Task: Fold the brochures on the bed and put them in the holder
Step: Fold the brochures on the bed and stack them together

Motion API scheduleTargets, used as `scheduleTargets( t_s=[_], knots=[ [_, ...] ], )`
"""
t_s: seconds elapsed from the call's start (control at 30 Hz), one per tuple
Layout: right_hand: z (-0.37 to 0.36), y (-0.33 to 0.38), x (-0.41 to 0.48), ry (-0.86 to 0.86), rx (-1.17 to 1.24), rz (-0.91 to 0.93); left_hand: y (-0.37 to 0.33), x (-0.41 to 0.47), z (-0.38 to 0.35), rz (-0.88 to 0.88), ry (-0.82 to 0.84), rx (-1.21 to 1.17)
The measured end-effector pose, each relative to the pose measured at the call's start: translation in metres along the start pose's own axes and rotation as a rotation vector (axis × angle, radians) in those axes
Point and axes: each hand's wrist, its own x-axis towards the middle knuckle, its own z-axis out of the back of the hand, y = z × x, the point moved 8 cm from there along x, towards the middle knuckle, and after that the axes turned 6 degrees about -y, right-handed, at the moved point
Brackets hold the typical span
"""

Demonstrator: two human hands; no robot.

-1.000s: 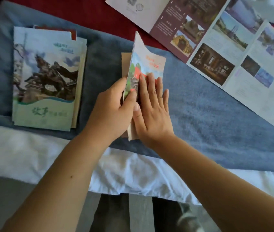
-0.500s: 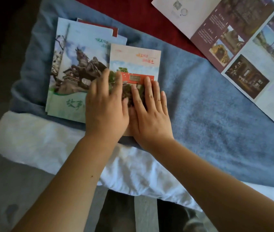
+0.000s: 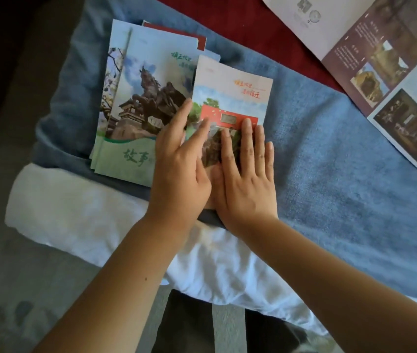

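Both flat, left hand (image 3: 179, 169) and right hand (image 3: 245, 179) press one folded brochure (image 3: 230, 90) overlapping one brochure stack (image 3: 146, 80)

Hands: two, a left hand (image 3: 179, 171) and a right hand (image 3: 246, 179).

Folded brochures lying singly: one, the red-building brochure (image 3: 232, 95).

Pieces in the stack beside it: three countable by their edges, namely the horse-statue cover (image 3: 151, 80), a pale-blue piece (image 3: 115, 59) under it and a red-cornered piece (image 3: 176, 31) at the back. Any further layers cannot be told.

Unfolded brochures: one, the open brochure (image 3: 370, 54) at upper right, cut by the frame edge.

Bed coverings: three, one blue blanket (image 3: 329, 174), one white sheet (image 3: 87, 212) and one red cover (image 3: 240, 21).
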Motion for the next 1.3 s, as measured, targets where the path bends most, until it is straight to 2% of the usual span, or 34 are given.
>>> scheduleTargets(
  t_s=[0.2,0.4,0.47,0.6,0.67,0.77,0.9,1.07,1.3],
  knots=[
    [-0.002,0.038,0.025,0.031,0.121,0.008,0.016,0.036,0.053,-0.057,-0.077,0.013],
    [-0.015,0.088,0.052,0.086,0.138,0.005,0.054,0.057,0.085,-0.032,-0.104,0.114],
    [-0.019,0.097,0.055,0.124,0.105,0.002,0.064,0.058,0.086,0.007,-0.023,0.177],
    [-0.013,0.099,0.060,0.187,0.086,-0.005,0.085,0.046,0.062,0.167,0.338,0.345],
    [-0.002,0.095,0.071,0.194,0.096,-0.021,0.087,0.036,0.056,0.167,0.452,0.425],
    [0.006,0.085,0.092,0.295,0.025,-0.029,0.079,0.032,0.055,0.098,0.475,0.543],
    [-0.001,0.086,0.113,0.487,-0.106,0.000,0.083,0.037,0.043,0.176,0.558,0.623],
    [-0.025,0.091,0.124,0.651,-0.247,-0.040,0.093,0.044,0.019,0.163,0.640,0.738],
    [-0.053,0.087,0.128,0.711,-0.184,-0.157,0.107,0.054,0.000,0.197,0.713,0.722]
  ],
)
